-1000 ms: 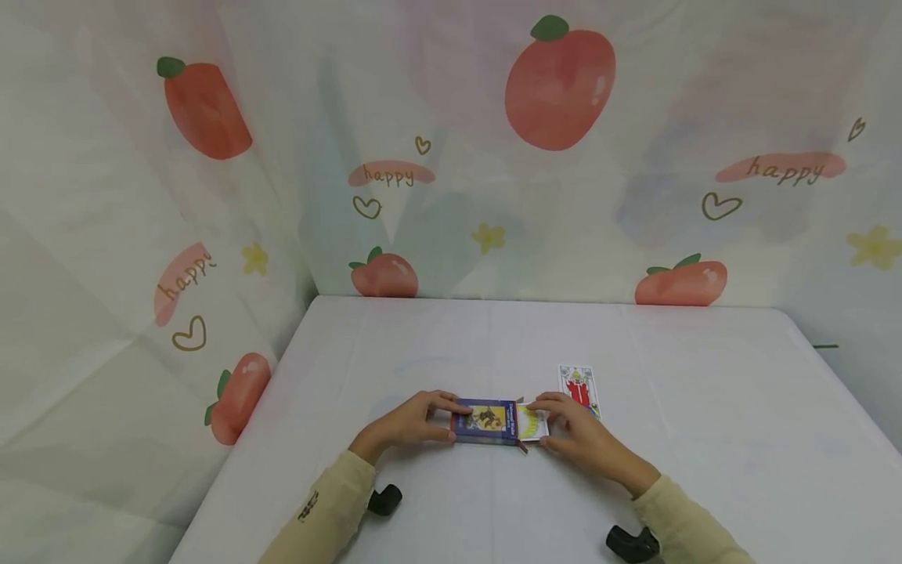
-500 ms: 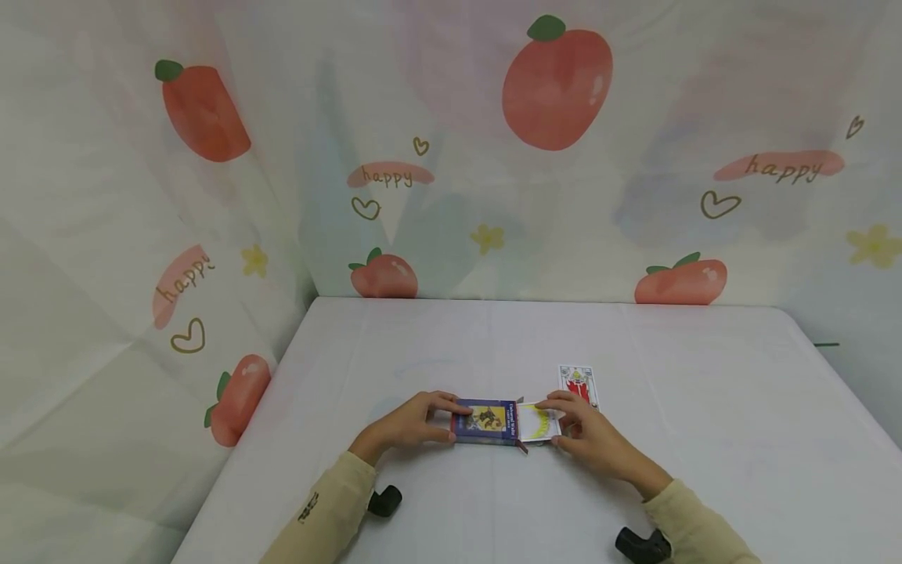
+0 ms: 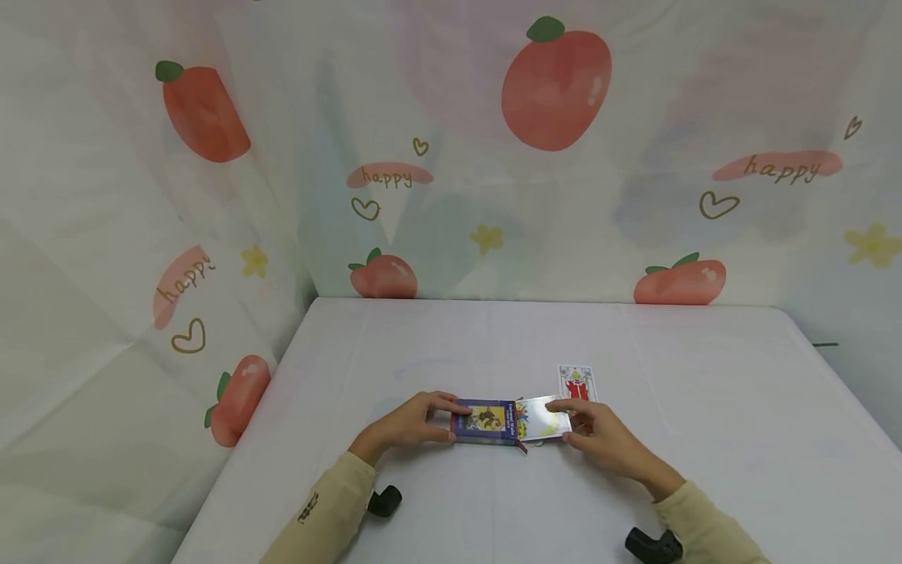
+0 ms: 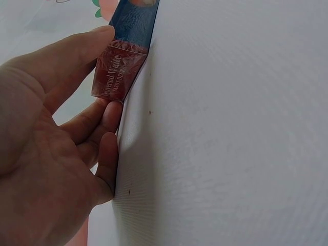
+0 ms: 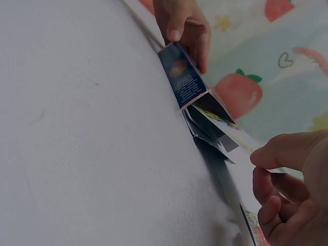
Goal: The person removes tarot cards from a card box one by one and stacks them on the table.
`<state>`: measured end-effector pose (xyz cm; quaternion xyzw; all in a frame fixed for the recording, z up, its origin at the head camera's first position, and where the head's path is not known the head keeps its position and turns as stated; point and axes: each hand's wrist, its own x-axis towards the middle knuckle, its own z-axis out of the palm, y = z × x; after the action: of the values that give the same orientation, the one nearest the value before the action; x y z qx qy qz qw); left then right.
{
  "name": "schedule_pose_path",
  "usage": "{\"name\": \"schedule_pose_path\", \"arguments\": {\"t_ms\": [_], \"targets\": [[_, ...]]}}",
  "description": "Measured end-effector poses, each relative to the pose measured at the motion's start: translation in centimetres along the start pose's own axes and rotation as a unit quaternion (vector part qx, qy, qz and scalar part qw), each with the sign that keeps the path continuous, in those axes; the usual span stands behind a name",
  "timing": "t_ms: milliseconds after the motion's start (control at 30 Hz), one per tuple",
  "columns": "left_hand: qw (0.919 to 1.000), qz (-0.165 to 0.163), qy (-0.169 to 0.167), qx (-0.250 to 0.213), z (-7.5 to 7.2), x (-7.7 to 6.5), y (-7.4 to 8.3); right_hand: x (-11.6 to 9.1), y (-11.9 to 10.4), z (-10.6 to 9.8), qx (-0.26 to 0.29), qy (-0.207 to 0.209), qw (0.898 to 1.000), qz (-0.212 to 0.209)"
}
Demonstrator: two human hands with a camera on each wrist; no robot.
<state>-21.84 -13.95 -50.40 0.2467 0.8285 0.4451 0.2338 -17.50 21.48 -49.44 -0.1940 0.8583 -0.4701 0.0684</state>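
A blue tarot box (image 3: 486, 421) lies flat, an apparently yellow-patterned card (image 3: 539, 419) jutting from its open end.

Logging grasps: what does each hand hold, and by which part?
Left hand: the blue box, by its closed red end. Right hand: the card at the box's open end, by its outer end.

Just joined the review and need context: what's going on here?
A person's left hand grips a blue, rectangular cardboard tarot box lying on a white-covered table. Their right hand pinches a shiny white rectangular card, which sticks out of the box's open end. A white-bordered rectangular card with a red figure lies beyond, partly hidden.
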Motion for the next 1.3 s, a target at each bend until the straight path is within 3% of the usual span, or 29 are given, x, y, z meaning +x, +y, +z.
{"name": "schedule_pose_path", "arguments": {"t_ms": [367, 967, 1300], "targets": [[1.0, 0.003, 0.0, -0.003, 0.0, 0.0, -0.2, -0.3, -0.2, -0.8, 0.001, 0.048, 0.999, 0.014], [1.0, -0.005, 0.005, 0.004, 0.1, 0.0, 0.0, -0.4, -0.3, -1.5, 0.002, 0.134, 0.99, -0.046], [1.0, -0.004, 0.003, -0.002, 0.0, 0.0, -0.1, -0.6, -0.5, -2.0, 0.0, 0.134, 0.991, -0.011]]}}
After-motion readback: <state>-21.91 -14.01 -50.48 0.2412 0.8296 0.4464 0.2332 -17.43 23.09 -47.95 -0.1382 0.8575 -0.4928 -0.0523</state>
